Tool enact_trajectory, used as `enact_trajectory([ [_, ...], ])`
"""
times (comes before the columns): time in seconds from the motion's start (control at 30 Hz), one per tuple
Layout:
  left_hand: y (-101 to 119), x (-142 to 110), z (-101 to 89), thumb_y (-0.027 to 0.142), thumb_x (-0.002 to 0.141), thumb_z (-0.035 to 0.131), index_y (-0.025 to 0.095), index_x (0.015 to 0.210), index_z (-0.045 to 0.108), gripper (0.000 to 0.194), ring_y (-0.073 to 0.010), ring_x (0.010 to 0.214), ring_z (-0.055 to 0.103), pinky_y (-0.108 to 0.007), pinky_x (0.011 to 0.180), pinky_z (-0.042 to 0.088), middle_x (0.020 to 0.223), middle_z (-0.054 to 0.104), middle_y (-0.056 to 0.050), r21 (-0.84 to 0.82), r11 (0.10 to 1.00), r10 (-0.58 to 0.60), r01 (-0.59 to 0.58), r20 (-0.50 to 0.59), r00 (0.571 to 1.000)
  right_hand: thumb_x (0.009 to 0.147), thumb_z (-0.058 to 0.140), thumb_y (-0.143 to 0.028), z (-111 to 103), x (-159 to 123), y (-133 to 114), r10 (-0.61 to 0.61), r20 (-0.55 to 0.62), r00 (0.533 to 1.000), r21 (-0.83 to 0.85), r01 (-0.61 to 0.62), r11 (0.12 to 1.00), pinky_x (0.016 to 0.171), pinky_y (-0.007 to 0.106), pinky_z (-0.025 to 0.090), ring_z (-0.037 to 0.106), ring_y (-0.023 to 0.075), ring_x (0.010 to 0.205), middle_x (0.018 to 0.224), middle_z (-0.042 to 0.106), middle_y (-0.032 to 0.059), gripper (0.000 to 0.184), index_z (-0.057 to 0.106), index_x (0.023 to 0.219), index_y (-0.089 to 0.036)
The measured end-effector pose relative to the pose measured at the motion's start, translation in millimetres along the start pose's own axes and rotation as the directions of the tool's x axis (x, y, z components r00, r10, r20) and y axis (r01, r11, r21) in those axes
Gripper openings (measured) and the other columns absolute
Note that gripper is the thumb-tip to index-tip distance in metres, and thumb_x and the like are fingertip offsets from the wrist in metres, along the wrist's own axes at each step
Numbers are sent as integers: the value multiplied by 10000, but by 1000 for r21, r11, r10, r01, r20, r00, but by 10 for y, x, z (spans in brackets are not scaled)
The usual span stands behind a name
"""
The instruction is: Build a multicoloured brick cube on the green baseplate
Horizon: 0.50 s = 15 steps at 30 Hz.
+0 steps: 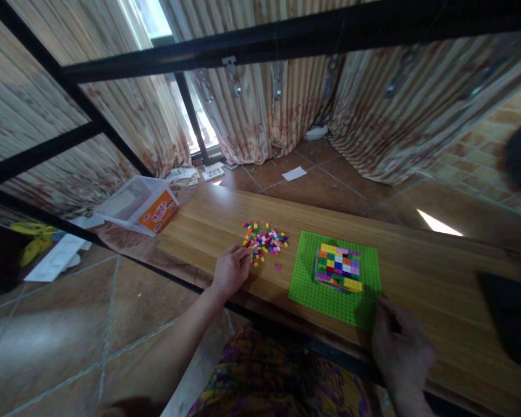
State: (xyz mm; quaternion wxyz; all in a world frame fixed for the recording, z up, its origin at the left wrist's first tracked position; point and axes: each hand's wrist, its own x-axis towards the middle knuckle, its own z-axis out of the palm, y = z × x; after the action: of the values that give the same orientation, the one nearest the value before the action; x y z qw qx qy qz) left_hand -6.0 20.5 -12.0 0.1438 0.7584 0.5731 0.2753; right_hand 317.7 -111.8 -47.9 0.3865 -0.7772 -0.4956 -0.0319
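A green studded baseplate (301, 278) lies on the wooden tabletop. On it stands a block of toy building bricks (338, 265) in many colours, several layers high. My right hand (402, 341) is at the plate's near right corner, its fingers curled against the edge. To the left of the plate is a loose pile of small coloured bricks (264, 240). At the near left side of this pile is my left hand (233, 267), fingers pinched together; whatever is between the fingertips is too small to make out. A single magenta brick (278, 267) lies apart from the pile.
A clear plastic box (134, 202) with an orange label stands past the table's left end. Dark metal bars (260, 43) cross the upper view in front of curtains (252, 110). A black flat object (510, 313) is at the right. Papers lie on the tiled floor.
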Motion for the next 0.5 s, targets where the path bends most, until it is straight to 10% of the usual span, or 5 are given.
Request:
enact_trajectory([
  [0.5, 216, 104, -33, 231, 867, 561, 223, 878, 705, 144, -210, 858, 621, -322, 773, 496, 893, 668, -62, 317, 944, 36, -85, 158, 987, 918, 466, -401, 11, -6, 6, -10, 3, 1000, -20, 10, 1000, 661, 304, 474, 668, 224, 786, 914, 723, 105, 360, 719, 965, -150],
])
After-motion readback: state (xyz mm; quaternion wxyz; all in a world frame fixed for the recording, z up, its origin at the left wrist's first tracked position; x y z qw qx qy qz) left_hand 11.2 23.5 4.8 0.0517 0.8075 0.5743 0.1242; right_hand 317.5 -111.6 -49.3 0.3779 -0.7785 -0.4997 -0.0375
